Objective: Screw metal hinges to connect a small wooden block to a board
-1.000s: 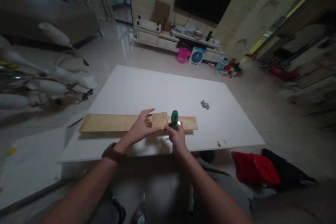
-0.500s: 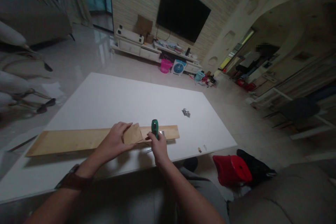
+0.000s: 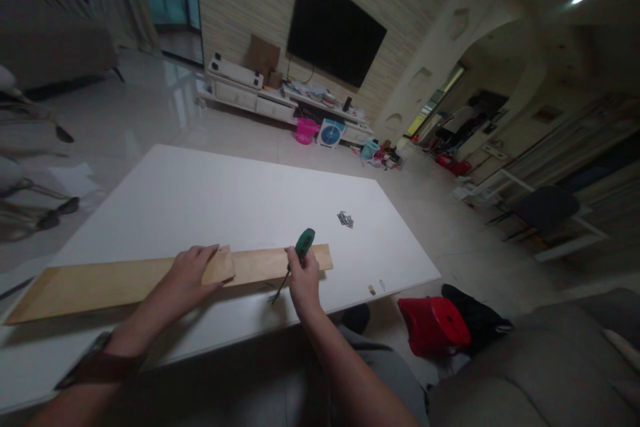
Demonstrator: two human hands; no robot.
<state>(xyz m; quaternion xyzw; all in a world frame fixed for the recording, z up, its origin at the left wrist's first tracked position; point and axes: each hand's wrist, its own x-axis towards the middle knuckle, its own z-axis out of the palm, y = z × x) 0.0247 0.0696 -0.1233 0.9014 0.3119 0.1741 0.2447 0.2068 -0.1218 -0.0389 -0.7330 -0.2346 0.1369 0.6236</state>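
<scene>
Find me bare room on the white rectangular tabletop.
Widest: beyond the long pale wooden board, left of the small grey metal pieces, out to the far edge of the tabletop. A smaller patch lies between those pieces and the right edge. Crowded: the near side, with left hand, right hand, board and green-handled screwdriver.

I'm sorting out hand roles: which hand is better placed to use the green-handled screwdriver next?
Probably the right hand: it grips the green-handled screwdriver, while the left hand holds the small wooden piece by the long board.
</scene>
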